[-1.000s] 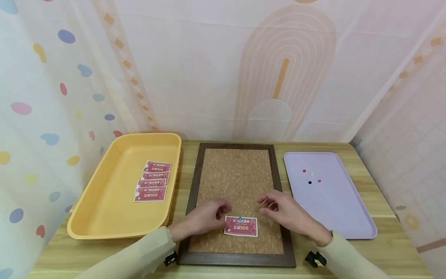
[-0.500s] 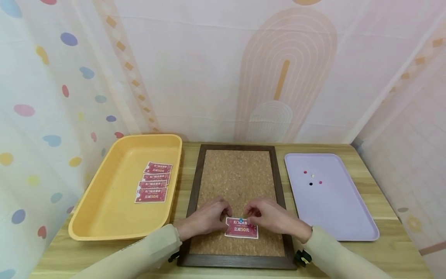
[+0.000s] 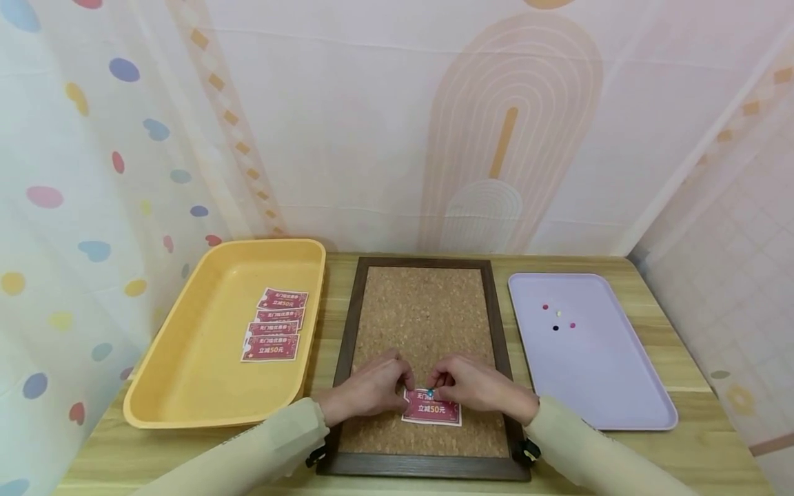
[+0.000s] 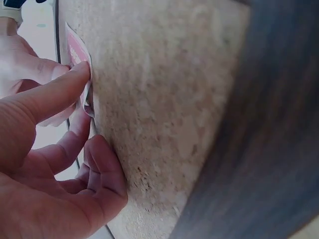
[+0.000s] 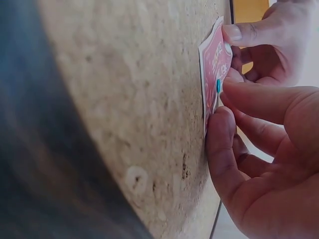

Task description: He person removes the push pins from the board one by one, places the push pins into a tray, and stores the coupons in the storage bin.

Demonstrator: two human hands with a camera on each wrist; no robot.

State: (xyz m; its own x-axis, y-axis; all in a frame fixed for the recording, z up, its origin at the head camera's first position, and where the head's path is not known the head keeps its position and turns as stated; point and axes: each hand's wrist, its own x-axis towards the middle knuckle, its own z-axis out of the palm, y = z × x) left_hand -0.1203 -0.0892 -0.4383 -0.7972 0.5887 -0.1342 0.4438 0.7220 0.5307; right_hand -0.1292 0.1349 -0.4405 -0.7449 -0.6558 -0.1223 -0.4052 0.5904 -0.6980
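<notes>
A red-and-white paper coupon [image 3: 433, 411] lies near the front of a brown-framed cork board [image 3: 428, 317]. A small blue tack [image 3: 429, 393] sits at the middle of its top edge. My left hand [image 3: 371, 389] pinches the coupon's upper left corner between thumb and index finger. With curled fingers, my right hand [image 3: 484, 387] pinches the top edge beside the tack, its thumb close against the tack. In the right wrist view the coupon [image 5: 213, 64] bends slightly off the cork, and the tack [image 5: 218, 85] shows beside the thumb tip.
To the left stands a deep yellow tray [image 3: 205, 331] with several overlapping coupons [image 3: 270, 348] in it. A flat lilac tray [image 3: 611, 372] on the right carries several small tacks [image 3: 555, 328]. Patterned curtains [image 3: 347, 124] close off the back and sides of the wooden table [image 3: 688, 455].
My right hand has come leftward from the board's right side to the coupon's top edge by the tack. My left hand has shifted slightly at the corner. The view has tilted a little.
</notes>
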